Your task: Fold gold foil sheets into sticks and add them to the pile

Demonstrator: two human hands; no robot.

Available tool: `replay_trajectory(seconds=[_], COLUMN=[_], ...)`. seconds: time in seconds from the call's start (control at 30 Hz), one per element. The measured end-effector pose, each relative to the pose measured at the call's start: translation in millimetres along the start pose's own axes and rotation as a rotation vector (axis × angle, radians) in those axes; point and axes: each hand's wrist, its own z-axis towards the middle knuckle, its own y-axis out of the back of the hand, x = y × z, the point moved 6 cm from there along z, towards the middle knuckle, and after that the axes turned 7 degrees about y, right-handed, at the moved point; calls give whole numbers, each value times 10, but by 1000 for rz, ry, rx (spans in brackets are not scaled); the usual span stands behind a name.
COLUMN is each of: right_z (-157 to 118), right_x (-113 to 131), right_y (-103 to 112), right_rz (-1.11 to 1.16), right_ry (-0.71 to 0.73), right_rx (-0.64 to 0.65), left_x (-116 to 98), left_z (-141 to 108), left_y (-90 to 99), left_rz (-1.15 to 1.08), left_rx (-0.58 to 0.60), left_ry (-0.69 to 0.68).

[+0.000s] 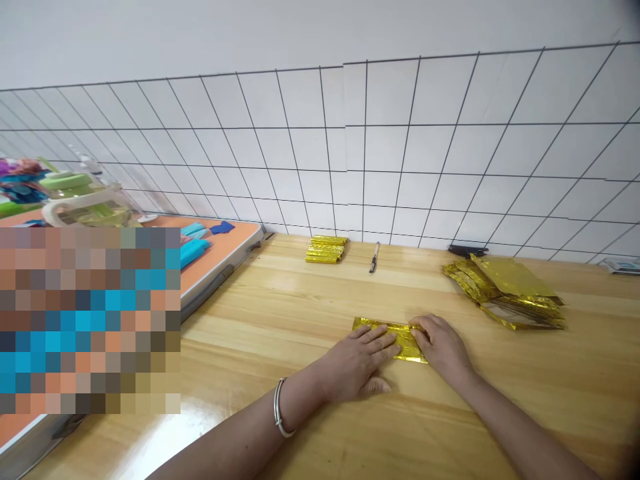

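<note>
A shiny gold foil paper sheet (413, 347) lies on the wooden table in front of me, its far edge showing a raised or folded strip. My left hand (357, 360) rests flat over the left part of the sheet, fingers stretched out and a little apart. At the sheet's right end, my right hand (443, 347) pinches the upper edge between thumb and curled fingers. Much of the sheet's left half is hidden under my left hand.
Folded gold foil strips (326, 249) and a pen (374, 258) lie near the wall. A stack of gold foil paper (515, 290) sits at right, a black object (467, 251) behind it. An orange-topped table (235, 241) with blue pieces adjoins at left; part is pixelated.
</note>
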Motion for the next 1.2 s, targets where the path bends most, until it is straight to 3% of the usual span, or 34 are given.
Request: replay_trajectory(seconds=[0.17,0.37,0.53,0.67,0.77,1.2], right_z=[-2,-11,-71,-185,-257,-272], right_x=[-20,-7,242,626,768,745], right_y=[-16,50,118,-136,-260,-258], right_rz=[7,-1,-73,-94,-112,-196], right_ry=[-6,-5,109,354,433,388], right_rx=[-2,-43,-131,112,232,249], left_x=[7,23,11,-4,-14,-18], left_z=[-33,-34,-30,-20,-20,-37], left_y=[-4,-22,-6,4,3,32], left_rz=[7,20,22,28,27,40], left_rx=[67,50,33,-24,-52,-41], left_ry=[7,4,-10,-15,-15,21])
